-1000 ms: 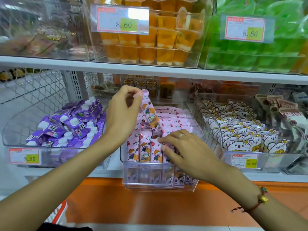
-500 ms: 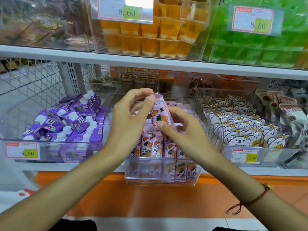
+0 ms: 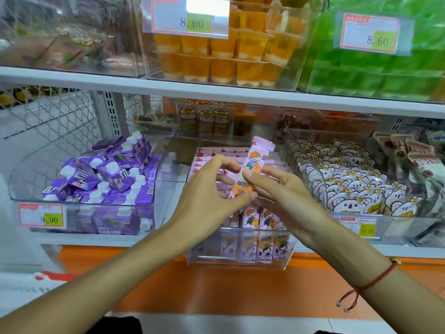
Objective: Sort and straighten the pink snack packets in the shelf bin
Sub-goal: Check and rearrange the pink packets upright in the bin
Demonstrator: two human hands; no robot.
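Reaching in from below, the left hand (image 3: 207,189) and right hand (image 3: 286,196) both pinched one pink snack packet (image 3: 250,169), held nearly upright above the clear shelf bin (image 3: 240,259). More pink packets (image 3: 260,220) stood in rows inside that bin. Purple cartons (image 3: 103,177) filled the bin to its left, koala packets (image 3: 356,184) the one to its right. Orange jelly cups (image 3: 228,56) sat on the shelf above.

Pink packet (image 3: 252,169) with orange cartoon child print; purple cartons (image 3: 106,174) white-capped; orange jelly cups (image 3: 216,54); red wrist cord (image 3: 370,283)
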